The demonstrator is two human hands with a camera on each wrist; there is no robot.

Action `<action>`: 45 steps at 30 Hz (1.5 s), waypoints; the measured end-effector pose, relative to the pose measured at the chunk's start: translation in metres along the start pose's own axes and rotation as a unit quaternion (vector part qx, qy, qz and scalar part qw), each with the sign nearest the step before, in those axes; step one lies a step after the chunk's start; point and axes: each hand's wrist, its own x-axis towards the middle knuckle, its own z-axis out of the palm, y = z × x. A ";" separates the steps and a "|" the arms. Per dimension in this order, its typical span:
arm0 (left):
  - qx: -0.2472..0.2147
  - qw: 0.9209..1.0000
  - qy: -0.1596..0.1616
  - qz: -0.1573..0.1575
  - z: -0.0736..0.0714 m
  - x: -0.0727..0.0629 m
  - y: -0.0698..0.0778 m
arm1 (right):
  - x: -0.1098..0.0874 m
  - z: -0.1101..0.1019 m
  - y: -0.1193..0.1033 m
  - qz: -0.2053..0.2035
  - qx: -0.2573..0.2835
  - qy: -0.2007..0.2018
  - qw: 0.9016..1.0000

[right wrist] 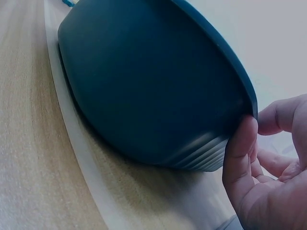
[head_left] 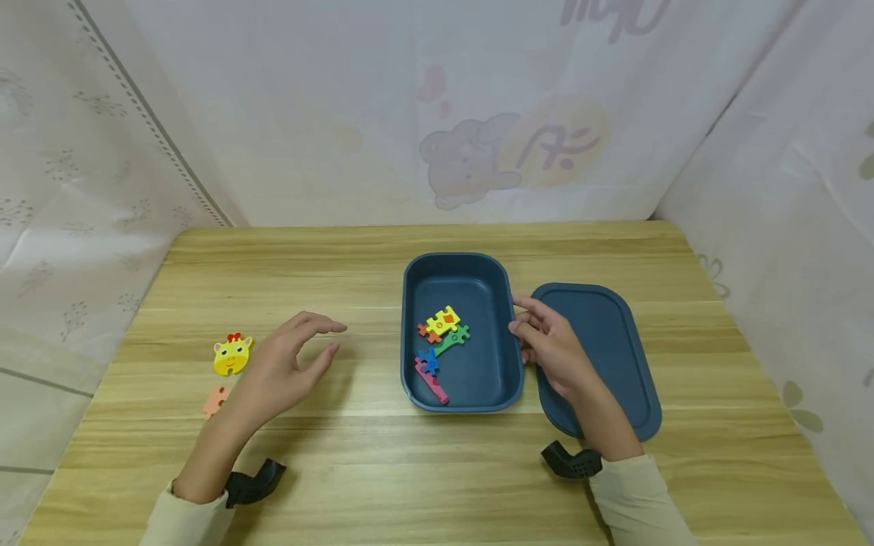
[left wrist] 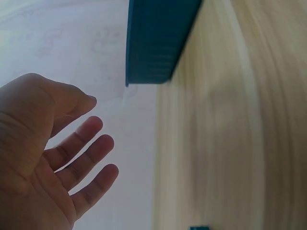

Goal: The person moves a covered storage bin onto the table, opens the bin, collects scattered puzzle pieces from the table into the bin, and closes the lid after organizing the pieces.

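Observation:
A dark blue box [head_left: 490, 334] stands uncovered on the table, holding several puzzle pieces: a yellow piece [head_left: 444, 320], an orange piece, a green piece [head_left: 454, 338], a blue piece [head_left: 429, 361] and a pink piece [head_left: 432, 381]. My right hand [head_left: 551, 345] holds the box's right side at the rim, with thumb and fingers bent against its edge in the right wrist view. To the left of the box, my left hand [head_left: 283, 368] hovers above the table, thumb and fingers apart and nothing between them. Beside it lies a yellow giraffe-head piece [head_left: 232, 355].
A flat blue lid [head_left: 601, 326] lies right of the box, partly beneath my right forearm. Near my left wrist sits a salmon-coloured piece [head_left: 215, 400]; a sliver of green shows next to it, mostly hidden by the hand. Patterned curtains [head_left: 328, 114] surround the wooden table [head_left: 423, 485].

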 end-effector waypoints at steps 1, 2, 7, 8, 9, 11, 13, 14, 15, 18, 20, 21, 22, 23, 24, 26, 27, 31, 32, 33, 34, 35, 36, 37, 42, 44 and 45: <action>0.000 1.000 -0.001 -0.001 -0.001 -0.002 -0.002 | 0.000 0.000 0.000 0.001 0.000 0.001 1.000; 0.000 1.000 0.000 -0.001 -0.001 -0.004 -0.003 | 0.000 -0.001 0.001 0.000 -0.001 0.001 1.000; 0.015 1.000 0.005 0.003 -0.004 -0.013 -0.010 | 0.000 -0.001 0.001 -0.003 0.002 -0.002 1.000; 0.020 1.000 0.005 0.002 -0.004 -0.015 -0.012 | 0.000 -0.001 0.001 -0.003 0.003 -0.002 1.000; 0.025 1.000 0.004 -0.001 -0.005 -0.017 -0.013 | 0.000 -0.001 0.002 -0.003 0.005 -0.002 1.000; 0.033 0.999 -0.001 -0.011 -0.006 -0.021 -0.016 | 0.000 -0.001 0.002 -0.003 0.007 -0.001 1.000; 0.042 0.999 -0.007 -0.022 -0.008 -0.025 -0.019 | -0.001 -0.001 0.002 -0.005 0.010 -0.001 1.000; 0.046 0.999 -0.009 -0.024 -0.009 -0.026 -0.020 | -0.001 -0.001 0.002 -0.006 0.011 -0.001 1.000; 0.050 0.998 -0.010 -0.025 -0.010 -0.028 -0.021 | -0.001 -0.001 0.002 -0.005 0.011 -0.001 1.000; 0.057 0.998 -0.016 -0.028 -0.012 -0.031 -0.023 | -0.001 -0.001 0.002 -0.004 0.012 0.000 1.000; 0.060 0.998 -0.021 -0.030 -0.014 -0.034 -0.025 | -0.001 -0.001 0.001 -0.007 0.012 0.000 1.000; 0.062 0.997 -0.025 -0.033 -0.014 -0.035 -0.026 | 0.000 -0.001 0.001 -0.008 0.013 -0.001 1.000; 0.064 0.997 -0.027 -0.036 -0.015 -0.037 -0.027 | 0.000 -0.001 0.000 -0.010 0.014 -0.003 1.000; 0.066 0.997 -0.028 -0.039 -0.015 -0.039 -0.028 | 0.001 -0.001 -0.001 -0.012 0.015 -0.005 1.000; 0.069 0.996 -0.029 -0.041 -0.015 -0.041 -0.029 | 0.001 0.000 -0.001 -0.013 0.017 -0.007 1.000; 0.075 0.996 -0.031 -0.043 -0.016 -0.045 -0.032 | 0.002 0.000 -0.001 -0.012 0.018 -0.009 1.000; 0.076 0.996 -0.031 -0.045 -0.015 -0.047 -0.034 | 0.001 0.001 -0.001 -0.010 0.019 -0.008 1.000; 0.074 0.995 -0.037 -0.054 -0.014 -0.052 -0.039 | -0.001 0.002 0.000 -0.001 0.020 -0.002 1.000; 0.072 0.995 -0.038 -0.059 -0.014 -0.053 -0.040 | -0.001 0.002 0.001 0.001 0.021 0.000 1.000; 0.070 0.995 -0.040 -0.063 -0.014 -0.053 -0.041 | -0.002 0.002 0.001 0.002 0.022 0.001 1.000; 0.069 0.994 -0.043 -0.066 -0.014 -0.054 -0.042 | -0.002 0.002 0.002 0.003 0.022 0.002 1.000; 0.067 0.994 -0.048 -0.070 -0.014 -0.054 -0.042 | -0.002 0.002 0.002 0.004 0.022 0.002 1.000; 0.066 0.994 -0.053 -0.072 -0.014 -0.054 -0.042 | -0.002 0.001 0.002 0.003 0.021 0.003 1.000; 0.067 0.993 -0.058 -0.073 -0.014 -0.054 -0.042 | -0.002 0.001 0.002 0.002 0.020 0.003 1.000; 0.076 0.990 -0.078 -0.086 -0.015 -0.057 -0.043 | -0.001 0.000 0.001 -0.006 0.015 -0.002 1.000; 0.079 0.989 -0.082 -0.092 -0.016 -0.058 -0.044 | -0.001 0.000 0.000 -0.007 0.016 -0.003 1.000; 0.079 0.989 -0.085 -0.095 -0.017 -0.058 -0.044 | -0.002 0.000 0.000 -0.007 0.016 -0.003 1.000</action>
